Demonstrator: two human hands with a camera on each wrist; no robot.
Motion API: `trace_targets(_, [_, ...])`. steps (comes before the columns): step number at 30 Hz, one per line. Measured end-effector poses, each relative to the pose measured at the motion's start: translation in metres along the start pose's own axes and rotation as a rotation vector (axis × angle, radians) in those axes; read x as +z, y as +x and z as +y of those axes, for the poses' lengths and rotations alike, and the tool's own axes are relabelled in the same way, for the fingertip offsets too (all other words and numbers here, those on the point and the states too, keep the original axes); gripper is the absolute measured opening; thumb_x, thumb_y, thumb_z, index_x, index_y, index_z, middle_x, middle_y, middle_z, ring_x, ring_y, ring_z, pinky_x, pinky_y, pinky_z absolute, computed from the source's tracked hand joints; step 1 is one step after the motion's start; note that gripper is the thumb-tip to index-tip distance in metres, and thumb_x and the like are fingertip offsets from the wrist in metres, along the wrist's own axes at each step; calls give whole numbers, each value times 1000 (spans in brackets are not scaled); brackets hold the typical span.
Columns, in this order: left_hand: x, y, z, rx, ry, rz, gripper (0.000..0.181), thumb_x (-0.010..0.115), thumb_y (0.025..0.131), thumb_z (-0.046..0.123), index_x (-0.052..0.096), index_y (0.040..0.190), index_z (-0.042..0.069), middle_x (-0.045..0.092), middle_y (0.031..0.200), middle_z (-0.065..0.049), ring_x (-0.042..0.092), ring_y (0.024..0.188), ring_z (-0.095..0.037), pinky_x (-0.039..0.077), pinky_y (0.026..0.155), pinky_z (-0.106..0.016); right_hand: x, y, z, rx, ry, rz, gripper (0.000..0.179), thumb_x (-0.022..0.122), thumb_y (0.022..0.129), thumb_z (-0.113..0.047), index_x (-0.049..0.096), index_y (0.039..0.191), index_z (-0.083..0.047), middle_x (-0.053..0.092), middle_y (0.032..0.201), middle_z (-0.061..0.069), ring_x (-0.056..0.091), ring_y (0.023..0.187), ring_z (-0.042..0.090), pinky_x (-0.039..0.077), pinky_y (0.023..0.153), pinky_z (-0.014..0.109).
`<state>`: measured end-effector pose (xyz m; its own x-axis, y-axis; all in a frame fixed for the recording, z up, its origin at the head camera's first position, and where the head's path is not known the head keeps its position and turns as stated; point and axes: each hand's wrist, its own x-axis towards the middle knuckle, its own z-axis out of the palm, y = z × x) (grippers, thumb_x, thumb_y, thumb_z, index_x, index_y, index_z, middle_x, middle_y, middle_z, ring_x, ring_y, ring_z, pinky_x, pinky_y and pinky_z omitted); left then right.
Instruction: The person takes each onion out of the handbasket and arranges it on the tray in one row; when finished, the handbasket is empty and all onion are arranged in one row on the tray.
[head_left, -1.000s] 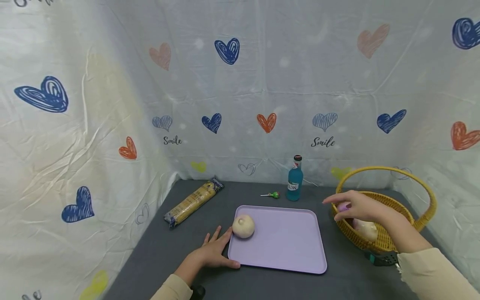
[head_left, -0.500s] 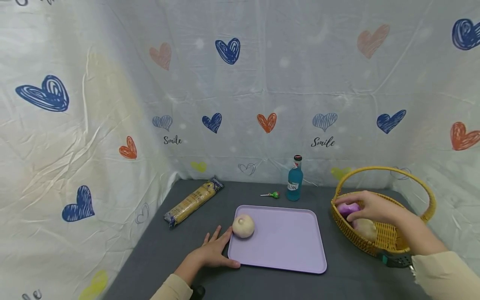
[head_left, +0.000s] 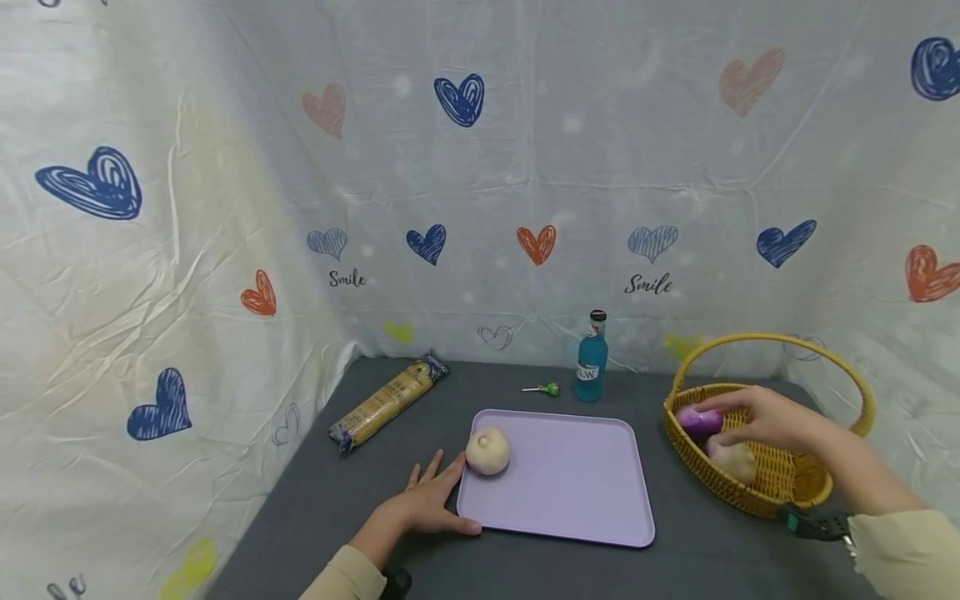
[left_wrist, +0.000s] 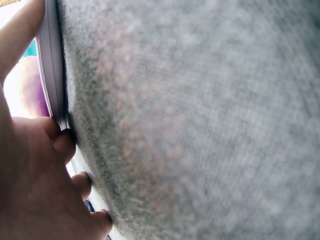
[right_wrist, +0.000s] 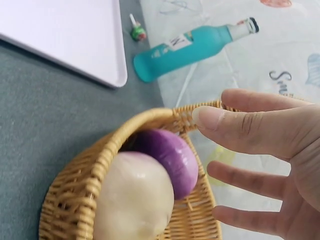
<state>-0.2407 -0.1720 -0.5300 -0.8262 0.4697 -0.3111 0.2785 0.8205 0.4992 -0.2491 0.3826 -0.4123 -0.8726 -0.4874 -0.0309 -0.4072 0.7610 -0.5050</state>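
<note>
My left hand (head_left: 426, 503) spreads its fingers at the near left corner of a lilac tray (head_left: 566, 492), fingertips and thumb right at its edge. On the tray's left side sits a round, whitish turnip-like vegetable (head_left: 487, 452); purple shows on it in the left wrist view. My right hand (head_left: 767, 418) hovers over a yellow wicker basket (head_left: 712, 487), fingers apart and nothing between them. Inside lie a glossy purple vegetable (right_wrist: 170, 160) and a pale, rounded one (right_wrist: 135, 200) with a purplish top. In the head view the hand's fingertips overlap the purple one.
Behind the tray stand a blue bottle (head_left: 590, 367) and a lollipop (head_left: 546, 389) lying flat. A long yellow packet (head_left: 390, 402) lies at the back left. The basket's tall arched handle (head_left: 780, 337) rises over it. A heart-print curtain hangs behind the dark table (head_left: 517, 571).
My right hand has drawn back slightly right and down over the basket, uncovering more of the purple vegetable. The left hand and tray have stayed in place.
</note>
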Motion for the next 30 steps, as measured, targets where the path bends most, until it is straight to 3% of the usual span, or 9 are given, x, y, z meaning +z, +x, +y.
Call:
trace_targets(5, [0,1,0,2,7,3,122,73,76,72,14,164,13,16,170,-6,1,157,-39,1,119,-69,-1,-4,8,21,-20,-20,47,79,87,-33,71,126,-9,72,123,13,66,113,31,57,86,32])
trace_targets(10, [0,1,-1,-1,1,-4,123,72,75,74,13,164,12,15,170,-7,0,157,-40,0,119,-69,-2,-5,15,-6,-16,-17,45,80,86,-31,72,124,-7,73,121,13,67,112,21,56,86,28])
trace_targets(13, [0,1,-1,-3,-8,-12,125,72,74,76,13,164,13,14,170,-8,-1,156,-40,-1,119,-70,-3,-6,17,14,-1,-34,45,80,85,-30,72,124,-7,73,121,12,67,113,24,57,86,30])
trace_targets(17, [1,1,-1,-4,-8,-11,125,72,74,76,12,164,13,14,170,-7,-1,156,-40,-1,119,-70,-3,-10,21,66,36,-77,49,81,85,-28,70,126,-4,70,124,18,63,116,44,58,89,46])
trace_targets(21, [2,1,-1,-3,3,-2,123,73,75,74,13,164,13,15,170,-6,1,157,-39,2,119,-69,-3,-11,28,80,75,-109,51,81,85,-25,68,127,1,67,126,25,61,116,52,56,88,55])
trace_targets(30, [1,2,-1,-3,-12,-9,125,72,73,76,13,164,13,14,170,-7,-1,156,-40,-1,119,-70,0,-15,44,27,124,-166,49,81,84,-21,68,125,3,66,125,30,61,111,56,59,81,31])
